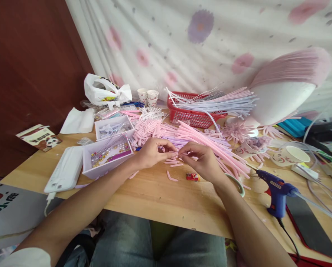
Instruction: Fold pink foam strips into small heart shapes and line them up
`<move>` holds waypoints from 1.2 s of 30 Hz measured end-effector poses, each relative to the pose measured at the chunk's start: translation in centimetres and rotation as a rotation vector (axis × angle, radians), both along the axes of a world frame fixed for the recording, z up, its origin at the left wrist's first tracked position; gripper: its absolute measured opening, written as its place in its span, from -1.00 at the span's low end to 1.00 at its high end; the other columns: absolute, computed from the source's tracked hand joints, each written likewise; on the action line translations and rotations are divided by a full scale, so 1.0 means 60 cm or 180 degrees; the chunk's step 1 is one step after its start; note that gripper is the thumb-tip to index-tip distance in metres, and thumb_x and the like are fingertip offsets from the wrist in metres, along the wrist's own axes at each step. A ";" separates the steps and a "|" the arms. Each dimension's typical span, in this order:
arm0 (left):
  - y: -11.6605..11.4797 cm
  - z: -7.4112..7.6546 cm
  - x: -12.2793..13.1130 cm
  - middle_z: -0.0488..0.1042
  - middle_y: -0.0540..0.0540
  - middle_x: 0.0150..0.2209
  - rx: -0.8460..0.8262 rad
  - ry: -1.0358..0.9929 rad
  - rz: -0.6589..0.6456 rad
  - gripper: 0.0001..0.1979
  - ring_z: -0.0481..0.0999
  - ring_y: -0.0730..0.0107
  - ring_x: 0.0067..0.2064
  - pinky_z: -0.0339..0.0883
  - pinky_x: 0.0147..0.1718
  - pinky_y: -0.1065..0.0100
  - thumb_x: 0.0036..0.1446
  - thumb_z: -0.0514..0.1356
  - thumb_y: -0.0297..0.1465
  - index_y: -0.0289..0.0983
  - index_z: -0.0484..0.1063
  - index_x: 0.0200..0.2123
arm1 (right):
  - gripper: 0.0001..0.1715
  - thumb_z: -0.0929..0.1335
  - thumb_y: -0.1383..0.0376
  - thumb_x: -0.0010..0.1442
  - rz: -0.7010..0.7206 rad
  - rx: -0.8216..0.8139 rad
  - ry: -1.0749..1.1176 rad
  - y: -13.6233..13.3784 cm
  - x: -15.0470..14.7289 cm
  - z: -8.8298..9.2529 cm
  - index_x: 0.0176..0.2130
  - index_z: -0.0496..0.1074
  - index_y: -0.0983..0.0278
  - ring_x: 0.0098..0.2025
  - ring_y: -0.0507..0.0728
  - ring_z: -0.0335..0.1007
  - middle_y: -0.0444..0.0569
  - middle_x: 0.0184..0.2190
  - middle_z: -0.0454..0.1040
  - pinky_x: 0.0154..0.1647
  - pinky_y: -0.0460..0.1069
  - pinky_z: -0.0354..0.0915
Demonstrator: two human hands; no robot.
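Two hands meet over the middle of the wooden table, fingertips pinched together on one pink pipe cleaner. The left hand grasps it between thumb and forefinger, the other fingers curled in; the right hand nips the same stem from the opposite side, so the piece sits between the two hands just above the tabletop. Judging by the layout, the work is partway through: several short pink offcuts lie on the wood below the hands, and a row of curled pink pieces sits finished-looking behind the left hand, while a large heap of straight pink stems beside the right hand looks untouched. More stems fill the red basket further back. A white tray of beads stands just left of the left hand, a blue glue gun lies well to the right, and a small red packet rests near the right wrist. Whether the held stem is being bent or cut cannot be told
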State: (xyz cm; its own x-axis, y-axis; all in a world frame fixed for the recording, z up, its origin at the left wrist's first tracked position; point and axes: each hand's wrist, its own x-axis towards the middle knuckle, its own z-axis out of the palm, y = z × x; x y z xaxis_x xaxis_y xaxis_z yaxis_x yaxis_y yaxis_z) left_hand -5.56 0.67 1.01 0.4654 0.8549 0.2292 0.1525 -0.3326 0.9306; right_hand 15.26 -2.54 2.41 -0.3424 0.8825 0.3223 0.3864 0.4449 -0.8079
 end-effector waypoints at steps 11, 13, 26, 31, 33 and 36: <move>0.005 0.003 -0.006 0.65 -0.12 -0.34 -0.0154 -0.0106 -0.0082 -0.83 0.59 0.34 -0.29 0.42 -0.24 0.36 -0.03 0.43 -0.35 -0.31 0.64 -0.35 | -0.88 0.39 0.27 0.23 0.0223 -0.0084 -0.0042 0.001 0.006 0.006 -0.34 0.54 0.24 -0.26 0.10 0.41 -0.03 -0.33 0.50 -0.23 0.00 0.34; 0.005 0.005 -0.007 0.65 -0.12 -0.34 -0.0126 -0.0034 -0.0095 -0.82 0.59 0.33 -0.29 0.42 -0.23 0.37 -0.02 0.42 -0.34 -0.32 0.64 -0.34 | -0.88 0.39 0.28 0.24 0.0280 -0.0062 -0.0053 0.000 0.006 0.009 -0.33 0.54 0.24 -0.25 0.10 0.40 -0.02 -0.31 0.48 -0.23 0.01 0.33; 0.007 0.005 -0.012 0.66 -0.09 -0.33 0.0217 0.0361 -0.0360 -0.92 0.61 0.34 -0.27 0.41 -0.22 0.39 0.09 0.33 -0.40 -0.29 0.64 -0.37 | -0.88 0.39 0.30 0.23 0.0563 -0.0100 -0.0233 -0.001 0.011 0.014 -0.34 0.56 0.23 -0.26 0.09 0.40 -0.04 -0.32 0.46 -0.21 0.01 0.32; 0.013 0.006 -0.016 0.66 -0.10 -0.30 0.0160 0.0421 -0.0378 -0.93 0.62 0.32 -0.24 0.43 -0.17 0.37 0.07 0.34 -0.43 -0.27 0.65 -0.34 | -0.88 0.44 0.25 0.17 0.0449 -0.0318 -0.0326 0.003 0.015 0.014 -0.32 0.59 0.25 -0.30 0.11 0.44 -0.02 -0.35 0.54 -0.22 0.03 0.35; 0.016 0.007 -0.019 0.67 -0.11 -0.26 0.0095 0.0419 -0.0429 -0.90 0.63 0.30 -0.20 0.43 -0.14 0.36 0.08 0.34 -0.43 -0.26 0.66 -0.30 | -0.87 0.44 0.23 0.16 0.0358 -0.0356 -0.0364 0.005 0.019 0.013 -0.32 0.59 0.25 -0.30 0.12 0.46 -0.01 -0.35 0.57 -0.22 0.04 0.37; 0.018 0.009 -0.023 0.67 -0.11 -0.23 0.0092 0.0480 -0.0489 -0.87 0.63 0.29 -0.18 0.44 -0.11 0.34 0.09 0.32 -0.44 -0.25 0.66 -0.27 | -0.89 0.43 0.26 0.15 0.0301 -0.0291 -0.0473 0.006 0.025 0.015 -0.36 0.59 0.25 -0.29 0.12 0.47 -0.03 -0.36 0.58 -0.19 0.03 0.36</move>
State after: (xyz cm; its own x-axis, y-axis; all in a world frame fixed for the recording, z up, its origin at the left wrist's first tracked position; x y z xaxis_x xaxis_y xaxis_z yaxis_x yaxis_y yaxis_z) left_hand -6.94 1.77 1.56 0.6206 0.7653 0.1705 0.2347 -0.3888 0.8909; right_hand 16.73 -2.18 3.31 -0.4629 0.8675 0.1821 0.4643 0.4123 -0.7839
